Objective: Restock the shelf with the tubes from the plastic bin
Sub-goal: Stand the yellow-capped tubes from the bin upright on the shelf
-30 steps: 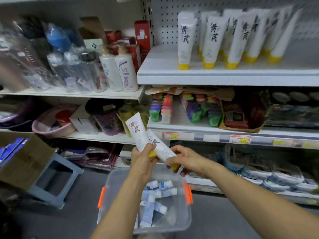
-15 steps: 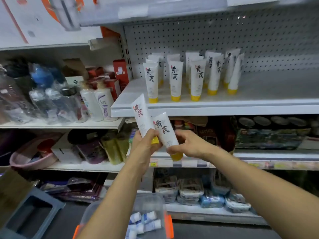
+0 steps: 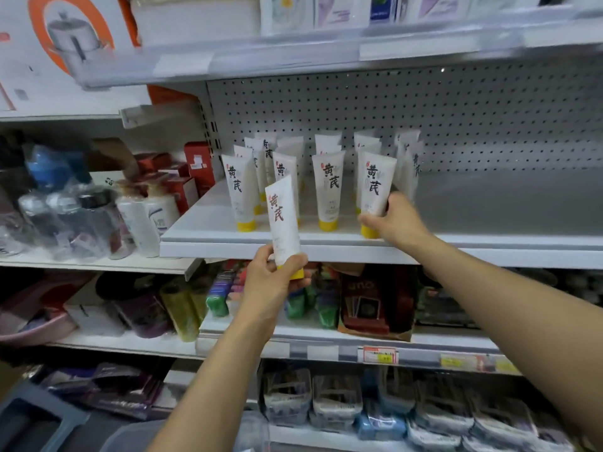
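Lowest and nearest, far below the white shelf, a corner of the translucent plastic bin is cut off by the bottom edge, and its contents cannot be made out. Just below the shelf's front lip, the left hand grasps a loose tube near its lower end. The curled fingers hide most of the yellow cap, while the white body rises in front of the lip with its top leaning slightly left, covering part of a tube standing behind it. At the lip itself, right of the middle of the stocked stretch, the right hand clasps the end tube. The thumb lies across the front low down and the fingers wrap behind, largely out of sight. This tube stands cap down, but the hand hides whether the cap rests fully on the shelf. Further in, the standing tubes stand upright on their yellow caps in rows. The rear ones are blurred and mostly hidden by the front ones, so their number is unclear. At the back of the shelf rises the grey pegboard, and the shelf's right stretch runs off the frame.
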`<state>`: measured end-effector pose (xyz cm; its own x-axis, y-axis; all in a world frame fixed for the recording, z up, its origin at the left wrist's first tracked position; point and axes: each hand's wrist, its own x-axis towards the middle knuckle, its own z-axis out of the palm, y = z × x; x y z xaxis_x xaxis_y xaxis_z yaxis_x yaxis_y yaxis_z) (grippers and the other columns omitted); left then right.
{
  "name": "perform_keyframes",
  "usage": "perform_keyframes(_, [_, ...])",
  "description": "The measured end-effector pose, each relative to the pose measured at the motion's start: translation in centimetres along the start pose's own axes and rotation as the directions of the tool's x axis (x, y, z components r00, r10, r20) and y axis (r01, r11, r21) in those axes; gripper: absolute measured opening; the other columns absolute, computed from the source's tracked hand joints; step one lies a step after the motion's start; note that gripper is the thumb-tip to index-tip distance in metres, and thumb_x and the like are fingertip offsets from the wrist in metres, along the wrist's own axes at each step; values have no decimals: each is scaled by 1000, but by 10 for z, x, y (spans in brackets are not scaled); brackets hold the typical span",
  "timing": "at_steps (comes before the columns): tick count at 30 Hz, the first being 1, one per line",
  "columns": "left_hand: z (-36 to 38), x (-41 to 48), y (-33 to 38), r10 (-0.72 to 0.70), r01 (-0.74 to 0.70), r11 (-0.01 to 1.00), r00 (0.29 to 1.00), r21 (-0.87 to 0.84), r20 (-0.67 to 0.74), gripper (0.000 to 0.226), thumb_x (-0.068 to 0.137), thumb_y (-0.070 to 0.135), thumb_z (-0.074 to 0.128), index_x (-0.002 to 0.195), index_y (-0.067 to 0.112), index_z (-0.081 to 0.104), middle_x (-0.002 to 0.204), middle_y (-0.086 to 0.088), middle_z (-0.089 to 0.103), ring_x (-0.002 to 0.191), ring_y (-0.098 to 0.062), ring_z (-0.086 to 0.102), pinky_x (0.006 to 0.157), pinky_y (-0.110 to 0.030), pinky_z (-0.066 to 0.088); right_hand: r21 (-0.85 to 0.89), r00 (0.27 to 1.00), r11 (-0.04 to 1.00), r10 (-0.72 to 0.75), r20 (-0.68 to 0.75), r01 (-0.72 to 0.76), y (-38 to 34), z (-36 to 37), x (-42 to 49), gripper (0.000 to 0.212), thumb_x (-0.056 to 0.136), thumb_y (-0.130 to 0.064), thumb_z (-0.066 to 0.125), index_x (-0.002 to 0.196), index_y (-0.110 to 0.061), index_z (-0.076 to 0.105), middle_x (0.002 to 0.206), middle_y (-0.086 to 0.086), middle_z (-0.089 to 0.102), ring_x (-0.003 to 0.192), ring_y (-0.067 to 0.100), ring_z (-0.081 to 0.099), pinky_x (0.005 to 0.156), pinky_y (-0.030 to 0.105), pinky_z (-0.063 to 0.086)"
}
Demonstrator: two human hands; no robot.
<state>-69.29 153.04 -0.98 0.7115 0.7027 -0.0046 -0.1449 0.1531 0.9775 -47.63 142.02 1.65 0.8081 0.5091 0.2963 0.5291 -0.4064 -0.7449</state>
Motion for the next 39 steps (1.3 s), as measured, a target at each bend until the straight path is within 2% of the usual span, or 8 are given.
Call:
perform_keyframes(7, [28, 3, -9, -22, 22, 1000, 1000, -15, 16, 39, 85, 7, 70, 119, 5, 52, 91, -14, 68, 74, -23, 68, 76, -39, 60, -60, 999, 998, 35, 31, -33, 13, 0, 21, 55, 77, -27, 73, 125, -17, 47, 118, 8, 65, 107, 29, 61, 89, 41, 52])
perform_keyframes(13, [45, 1, -15, 1, -1, 1000, 1000, 8, 4, 43, 83, 7, 72, 118, 9, 48, 86, -10, 71, 78, -23, 69, 78, -38, 60, -105, 996, 993, 61, 67, -54, 14, -5, 18, 58, 73, -40, 75, 116, -18, 44, 113, 6, 64, 102, 30, 62, 85, 44, 53])
perform_keyframes(18, [59, 0, -14, 59, -56, 995, 998, 88, -37, 54, 76, 11, 79, 117, 15, 44, 107, -13, 66, 85, -25, 71, 72, -33, 60, 87, 988, 994, 71, -134, -60, 10, -8, -16, 59, 80, -54, 63, 116, -14, 41, 106, -1, 55, 96, 22, 56, 82, 41, 48])
perform_keyframes(22, [75, -1, -18, 198, -161, 942, 975, 295, -100, 58, 70, 20, 84, 110, 21, 41, 101, -2, 65, 79, -19, 70, 70, -35, 60, 245, 996, 969, -51, 69, 33, -3, -8, -49, 49, 64, -67, 66, 73, -21, 51, 66, -10, 52, 61, 10, 48, 67, 41, 45])
perform_keyframes(27, [99, -6, -22, 356, -284, 864, 929, 415, -105, 44, 83, 17, 70, 107, 21, 34, 93, 13, 58, 84, 2, 59, 67, -23, 53, 115, 976, 992, -72, 205, 50, -21, -10, -64, 69, 42, -81, 65, 82, -25, 66, 79, -12, 69, 76, 8, 65, 77, 43, 56])
perform_keyframes(31, [116, -11, -20, 382, -316, 870, 917, 378, -115, 42, 84, 15, 68, 107, 24, 34, 95, 13, 59, 86, -1, 59, 64, -17, 50, 130, 975, 989, -89, 204, 63, -19, -23, -62, 68, 39, -77, 70, 84, -25, 65, 82, -11, 70, 75, 9, 68, 72, 44, 58])
perform_keyframes(36, [132, -12, -28, 288, -261, 920, 956, 292, -52, 53, 75, 6, 73, 112, 27, 41, 107, 7, 64, 99, -10, 64, 82, -35, 57, 74, 968, 991, -128, 217, 115, -9, -41, -58, 72, 42, -69, 68, 98, -23, 70, 91, -10, 73, 84, 7, 68, 76, 41, 58])
perform_keyframes(39, [146, -14, -26, 320, -302, 906, 947, 297, -12, 58, 74, 2, 72, 116, 26, 40, 107, 10, 63, 99, -8, 64, 83, -30, 56, 37, 976, 991, -135, 173, 130, -7, -51, -56, 62, 48, -60, 65, 97, -22, 69, 90, -7, 73, 84, 9, 68, 75, 40, 58])
